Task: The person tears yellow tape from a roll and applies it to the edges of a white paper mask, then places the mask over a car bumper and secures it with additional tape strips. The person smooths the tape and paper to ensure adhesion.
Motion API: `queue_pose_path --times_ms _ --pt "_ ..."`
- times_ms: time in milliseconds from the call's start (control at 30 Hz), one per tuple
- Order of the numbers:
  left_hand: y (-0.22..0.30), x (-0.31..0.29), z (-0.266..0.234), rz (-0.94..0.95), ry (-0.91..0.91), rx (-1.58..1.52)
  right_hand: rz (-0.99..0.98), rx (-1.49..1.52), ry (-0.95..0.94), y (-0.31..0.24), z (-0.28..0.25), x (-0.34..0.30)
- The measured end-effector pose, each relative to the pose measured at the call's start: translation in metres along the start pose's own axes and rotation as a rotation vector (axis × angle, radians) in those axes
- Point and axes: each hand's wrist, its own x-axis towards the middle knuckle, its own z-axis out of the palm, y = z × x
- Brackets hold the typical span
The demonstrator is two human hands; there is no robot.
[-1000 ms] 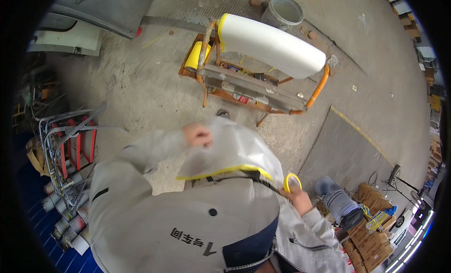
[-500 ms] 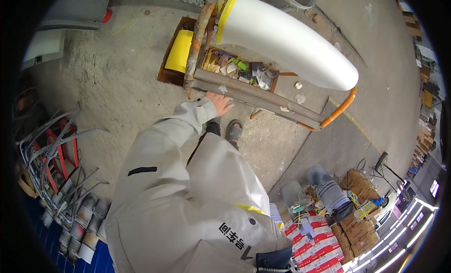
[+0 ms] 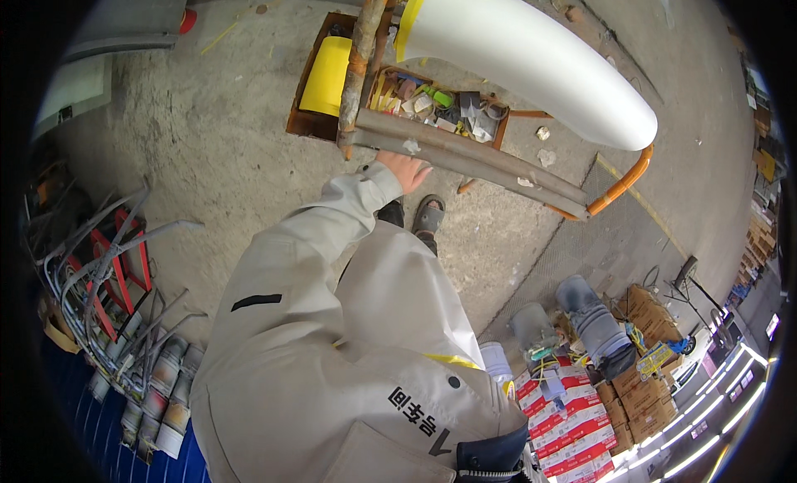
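My left hand reaches out of a pale grey-beige sleeve toward the near metal rail of a stand. Its fingers look loosely apart, with nothing seen in them. Whether the hand touches the rail I cannot tell. Across the top of the stand lies a long, curved white panel, edged with yellow tape at its left end. Tape-wrapped posts, one a rusty upright and one an orange curved bar, rise at either end. My right hand does not show.
Beneath the stand sits a tray of mixed small items, beside a box with a yellow sheet. Bent metal tubes and used cans stand at left. Red-and-white cartons and a grey drum are at lower right.
The stand, panel and floor objects have shifted slightly in the picture as my view moved. My left hand remains by the near rail.
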Motion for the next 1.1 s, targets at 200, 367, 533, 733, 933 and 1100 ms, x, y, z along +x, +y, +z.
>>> queue_pose_path --times_ms 200,367,533,733,933,1100 --pt "0.002 0.001 -0.003 0.036 0.169 0.026 0.007 0.054 0.002 -0.004 0.001 0.0" --pt "0.0 0.008 -0.008 -0.042 0.084 0.019 0.005 0.087 0.004 0.0 0.002 0.0" --pt "-0.031 0.052 0.02 -0.233 0.368 0.089 -0.011 0.121 0.011 0.008 0.008 -0.006" --pt "-0.062 0.124 0.03 -0.62 0.641 -0.64 0.041 0.224 0.017 -0.002 0.011 -0.012" --pt "-0.068 0.158 0.003 -0.795 0.727 -1.361 0.243 0.241 0.087 -0.009 0.017 -0.019" --pt "-0.054 0.115 0.043 -0.831 0.653 -0.802 0.182 0.341 0.074 0.005 0.021 -0.015"
